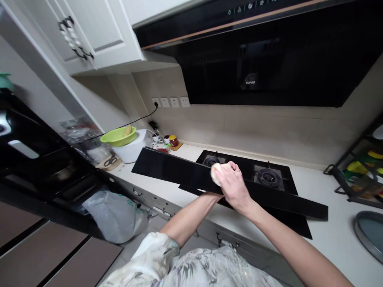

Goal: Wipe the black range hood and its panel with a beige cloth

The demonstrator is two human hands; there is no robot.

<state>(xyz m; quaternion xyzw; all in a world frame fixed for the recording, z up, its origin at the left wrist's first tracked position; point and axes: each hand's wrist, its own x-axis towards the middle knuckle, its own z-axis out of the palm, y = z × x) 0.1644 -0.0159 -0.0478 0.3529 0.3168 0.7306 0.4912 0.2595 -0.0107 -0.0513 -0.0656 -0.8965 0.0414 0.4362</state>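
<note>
A long glossy black panel (176, 169) is tilted above the gas stove (287, 179), spanning most of its width. My left hand (214, 196) reaches under the panel's lower edge and holds it up from behind; the panel and my other hand hide most of its fingers. Against the panel's front face, near the middle, my right hand (233, 183) is closed around a bunched whitish cloth (216, 174). Both forearms cross close together there. Two burners show behind the panel, the right burner (269, 177) more fully than the left burner (211, 161).
A black range hood (269, 67) overhangs the stove. On the left stand a green basin (118, 136) on a white appliance (131, 149), scissors (110, 160) and a yellow-lidded jar (173, 140). A black rack (356, 171) and a round grey tray (369, 235) are at right. A plastic bag (116, 215) hangs low left.
</note>
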